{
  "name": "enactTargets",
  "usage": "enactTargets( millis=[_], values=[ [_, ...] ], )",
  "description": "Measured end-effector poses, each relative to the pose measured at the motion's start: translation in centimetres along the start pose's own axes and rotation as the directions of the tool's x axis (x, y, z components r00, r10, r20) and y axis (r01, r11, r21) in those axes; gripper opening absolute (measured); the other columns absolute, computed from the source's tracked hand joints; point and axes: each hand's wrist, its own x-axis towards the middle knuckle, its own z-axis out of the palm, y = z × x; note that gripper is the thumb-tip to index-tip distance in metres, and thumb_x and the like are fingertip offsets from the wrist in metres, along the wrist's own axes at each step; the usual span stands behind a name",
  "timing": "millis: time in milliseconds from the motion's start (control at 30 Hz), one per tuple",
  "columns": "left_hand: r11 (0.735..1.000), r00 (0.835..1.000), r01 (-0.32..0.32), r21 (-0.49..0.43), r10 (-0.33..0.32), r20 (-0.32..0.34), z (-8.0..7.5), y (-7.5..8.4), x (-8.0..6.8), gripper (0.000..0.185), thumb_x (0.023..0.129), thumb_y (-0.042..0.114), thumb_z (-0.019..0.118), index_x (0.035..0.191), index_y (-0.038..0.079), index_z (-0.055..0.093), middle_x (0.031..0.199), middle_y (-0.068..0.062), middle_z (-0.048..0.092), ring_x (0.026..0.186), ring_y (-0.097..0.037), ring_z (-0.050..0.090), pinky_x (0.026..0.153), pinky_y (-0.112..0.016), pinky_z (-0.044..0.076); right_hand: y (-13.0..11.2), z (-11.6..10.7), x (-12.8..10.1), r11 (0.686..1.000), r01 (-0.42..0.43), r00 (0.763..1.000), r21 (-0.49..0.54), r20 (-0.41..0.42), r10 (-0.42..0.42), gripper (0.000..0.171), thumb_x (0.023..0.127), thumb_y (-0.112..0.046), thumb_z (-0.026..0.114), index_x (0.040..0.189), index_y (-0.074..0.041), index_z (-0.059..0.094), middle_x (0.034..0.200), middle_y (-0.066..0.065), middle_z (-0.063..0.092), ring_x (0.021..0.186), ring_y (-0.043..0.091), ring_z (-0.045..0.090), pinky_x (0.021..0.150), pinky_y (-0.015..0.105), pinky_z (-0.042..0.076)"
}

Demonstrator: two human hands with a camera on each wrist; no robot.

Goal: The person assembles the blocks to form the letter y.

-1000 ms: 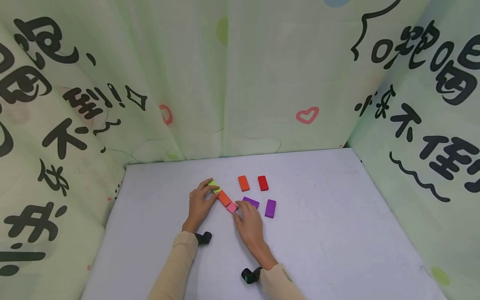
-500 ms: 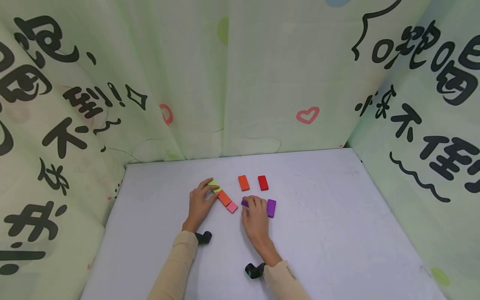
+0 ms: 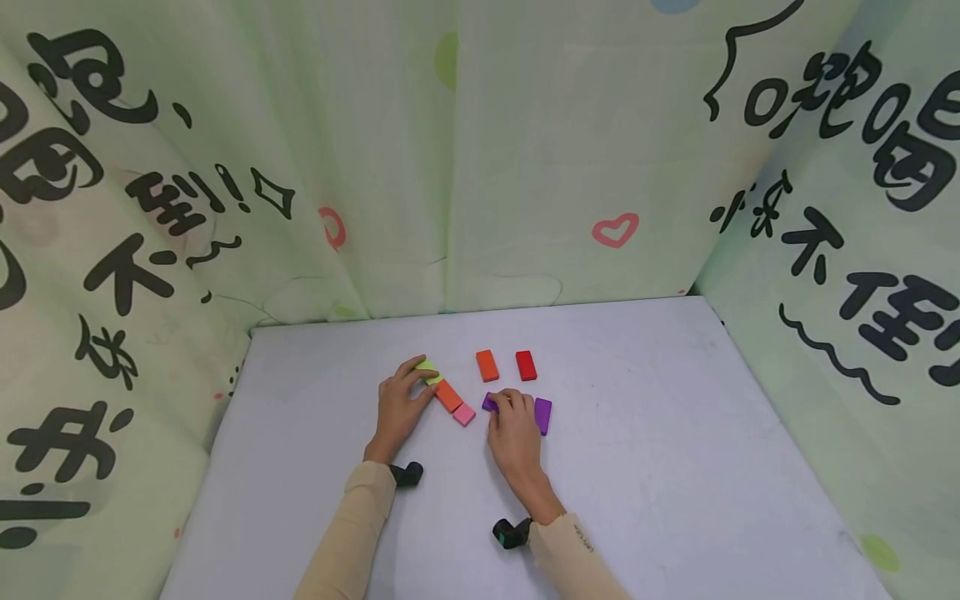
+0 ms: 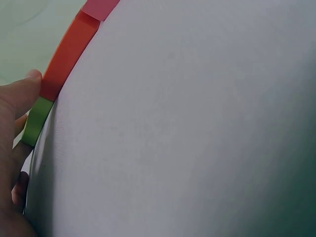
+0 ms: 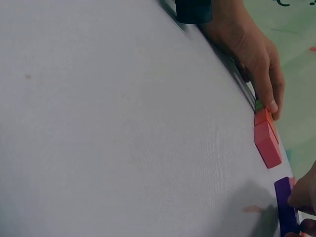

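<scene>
Step in hand: row-building on counter [image 3: 675,433]. L hand [image 3: 397,412] fingers pinch green block [image 3: 429,371] at row's far end, beside orange [image 3: 449,397], pink [image 3: 464,414]. R hand [image 3: 513,429] fingers curled on purple block [image 3: 491,403], right of pink. Next, prob.: slide purple flush w/ pink, keeping line.

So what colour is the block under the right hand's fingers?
Purple block, gripped by the right hand; the head view shows it best.
</scene>
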Motion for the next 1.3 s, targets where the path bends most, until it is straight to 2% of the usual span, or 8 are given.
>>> enactTargets(
  millis=[567, 833, 1000, 1300],
  values=[
    [1.0, 1.0, 0.013, -0.001, -0.013, 0.007, 0.1, 0.0, 0.1, 0.023, 0.095, 0.026, 0.079, 0.116, 0.018, 0.078, 0.152, -0.004, 0.059, 0.146, -0.027, 0.052, 0.117, -0.06, 0.03, 0.4, 0.2, 0.8, 0.998, 0.058, 0.998, -0.029, 0.033, -0.058, 0.023, 0.095, 0.0, 0.07, 0.117, -0.004, 0.075, 0.121, 0.011, 0.071, 0.118, 0.029, 0.062, 0.1, 0.041, 0.058],
    [1.0, 1.0, 0.011, 0.002, -0.011, 0.007, 0.1, -0.1, 0.1, 0.023, 0.095, 0.027, 0.078, 0.117, 0.019, 0.078, 0.152, -0.004, 0.059, 0.146, -0.026, 0.053, 0.117, -0.059, 0.031, 0.3, 0.0, 1.1, 0.996, 0.084, 0.996, -0.038, 0.028, -0.083, 0.029, 0.092, 0.01, 0.065, 0.113, -0.006, 0.077, 0.119, 0.01, 0.073, 0.118, 0.031, 0.063, 0.097, 0.047, 0.054],
    [1.0, 1.0, 0.01, 0.002, -0.01, 0.003, 0.1, 0.0, 0.1, 0.023, 0.095, 0.026, 0.078, 0.117, 0.018, 0.078, 0.151, -0.004, 0.06, 0.145, -0.027, 0.053, 0.116, -0.059, 0.031, 0.3, 0.0, 1.2, 0.996, 0.086, 0.996, -0.035, 0.04, -0.085, 0.028, 0.091, 0.01, 0.065, 0.112, -0.006, 0.077, 0.12, 0.01, 0.072, 0.119, 0.031, 0.063, 0.097, 0.048, 0.054],
    [1.0, 1.0, 0.013, 0.003, -0.013, 0.003, 0.0, 0.1, 0.0, 0.024, 0.094, 0.026, 0.079, 0.117, 0.019, 0.077, 0.152, -0.004, 0.06, 0.145, -0.027, 0.053, 0.116, -0.059, 0.031, 0.6, -0.4, 2.2, 0.99, 0.14, 0.989, -0.007, 0.039, -0.14, 0.02, 0.093, 0.005, 0.069, 0.11, -0.006, 0.074, 0.116, 0.01, 0.074, 0.113, 0.031, 0.066, 0.094, 0.046, 0.056]
  ],
)
